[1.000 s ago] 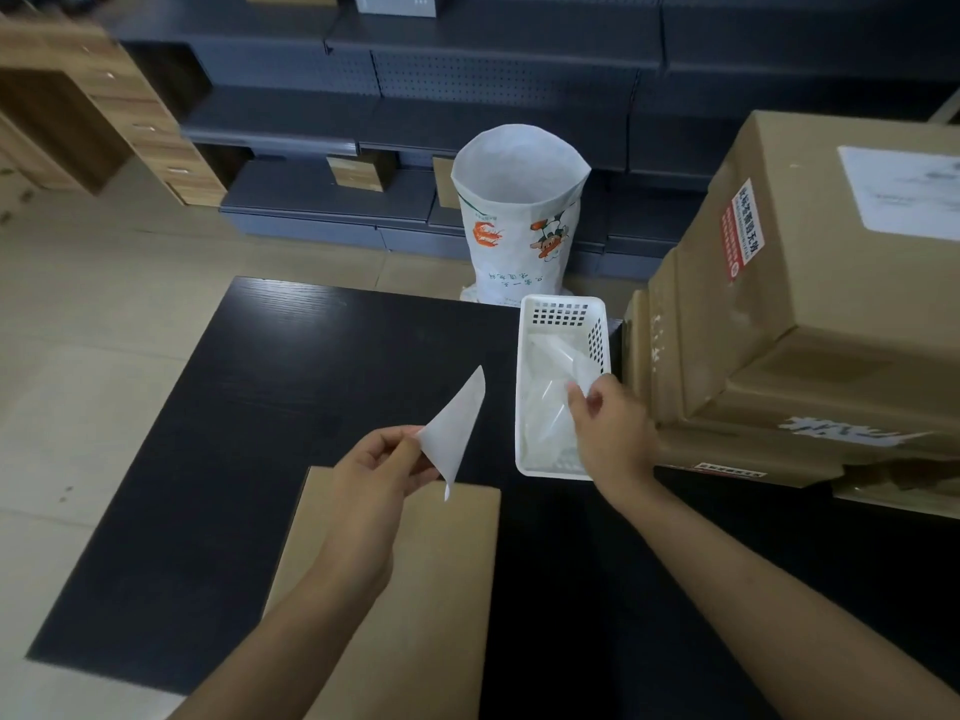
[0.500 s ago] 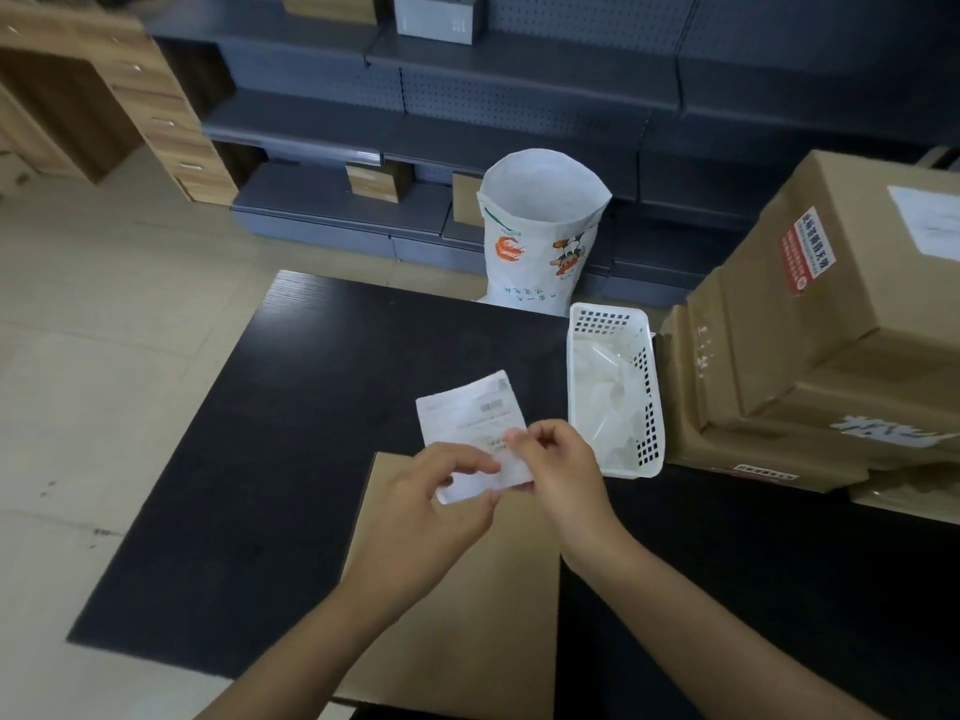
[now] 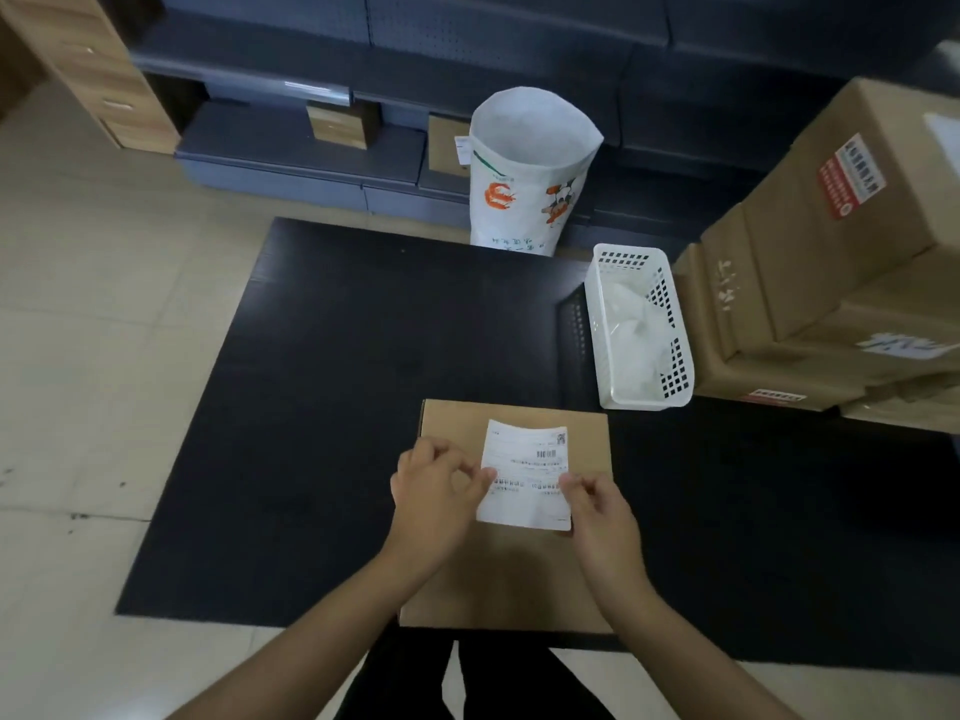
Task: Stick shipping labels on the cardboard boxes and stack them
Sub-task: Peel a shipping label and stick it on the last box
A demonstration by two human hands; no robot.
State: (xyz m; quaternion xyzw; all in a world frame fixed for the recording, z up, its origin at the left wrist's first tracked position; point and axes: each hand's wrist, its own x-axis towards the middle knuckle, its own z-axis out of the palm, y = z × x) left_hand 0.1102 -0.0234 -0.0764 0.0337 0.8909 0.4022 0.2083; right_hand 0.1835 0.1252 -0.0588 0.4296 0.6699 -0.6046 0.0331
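Lowered since the earlier frame, one label (image 3: 525, 475) is pinched over one box (image 3: 511, 574) by left hand (image 3: 435, 491) and right hand (image 3: 597, 506); one basket (image 3: 635, 402) is seen beside.

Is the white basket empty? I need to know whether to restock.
No, the white basket holds crumpled white sheets.

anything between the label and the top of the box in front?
Nothing visible. Left hand and right hand pinch the label by its side edges over the flat box; the box top under and around it is bare cardboard.
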